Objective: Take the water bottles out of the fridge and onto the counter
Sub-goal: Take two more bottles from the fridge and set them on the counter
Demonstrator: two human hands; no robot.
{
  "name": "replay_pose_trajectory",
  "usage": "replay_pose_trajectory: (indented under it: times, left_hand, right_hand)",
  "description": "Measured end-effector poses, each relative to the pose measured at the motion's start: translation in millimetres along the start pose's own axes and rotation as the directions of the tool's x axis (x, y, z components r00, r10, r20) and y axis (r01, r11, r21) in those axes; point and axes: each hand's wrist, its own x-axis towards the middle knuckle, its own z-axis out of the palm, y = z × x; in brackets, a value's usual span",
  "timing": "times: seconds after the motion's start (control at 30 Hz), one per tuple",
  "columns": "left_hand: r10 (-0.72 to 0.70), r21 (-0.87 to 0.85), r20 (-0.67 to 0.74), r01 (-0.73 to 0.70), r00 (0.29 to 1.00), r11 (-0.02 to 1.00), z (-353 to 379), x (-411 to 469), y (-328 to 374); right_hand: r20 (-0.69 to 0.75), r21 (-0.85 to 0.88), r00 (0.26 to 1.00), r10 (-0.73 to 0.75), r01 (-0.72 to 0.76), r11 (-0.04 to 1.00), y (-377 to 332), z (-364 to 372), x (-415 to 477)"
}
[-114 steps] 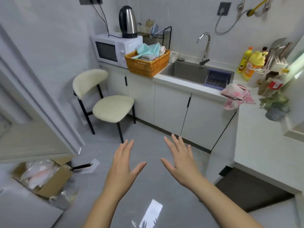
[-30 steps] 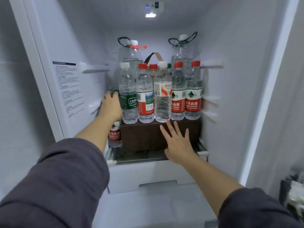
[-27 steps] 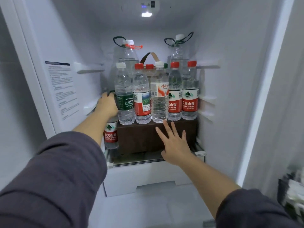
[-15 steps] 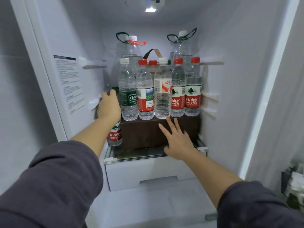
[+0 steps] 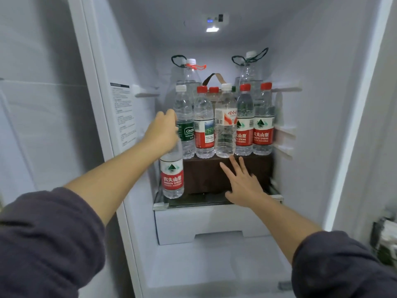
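While the red-labelled water bottle (image 5: 171, 177) is upright at the left front of the fridge shelf (image 5: 204, 203), just beside the brown box (image 5: 204, 175), the left hand (image 5: 164, 132) curls its fingers round the bottle's neck, and the right hand (image 5: 242, 183) presses spread fingers on the box's front.

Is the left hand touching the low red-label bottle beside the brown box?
Touching. The head view shows the left hand curled round the neck of the red-label bottle, hiding its cap.

A home kitchen, by the look of the open white household fridge (image 5: 311, 61) with glass shelf (image 5: 204, 200), white plastic drawer (image 5: 214, 222) and clear plastic water bottles (image 5: 224, 130).
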Motion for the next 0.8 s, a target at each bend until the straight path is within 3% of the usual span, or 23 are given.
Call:
replay_pose_trajectory:
  times: [0.17,0.4,0.5,0.63,0.73,0.8]
  left_hand:
    - [0.082,-0.103,0.128,-0.069,0.988,0.992,40,-9,16]
    - [0.135,-0.282,0.172,-0.082,0.976,0.956,55,8,7]
    - [0.144,-0.356,0.130,-0.089,0.981,0.930,58,6,1]
    - [0.068,-0.446,0.150,0.006,0.986,0.895,66,-7,-10]
    - [-0.026,-0.376,0.185,0.095,0.982,0.922,80,-29,-30]
    - [-0.057,-0.277,0.216,0.117,0.975,0.954,90,-45,-43]
  right_hand:
    - [-0.004,0.012,1.000,0.000,0.000,1.000,2,-1,1]
    - [0.005,0.055,1.000,-0.018,0.017,0.998,3,0,2]
    - [-0.004,0.200,1.000,0.017,-0.015,0.980,-12,1,1]
    - [-0.062,0.483,0.997,0.041,-0.006,0.875,-51,4,-4]
    - [-0.127,0.597,0.987,0.101,-0.005,0.802,-72,2,-3]
    - [-0.176,0.590,0.976,0.126,0.002,0.808,-77,2,-1]
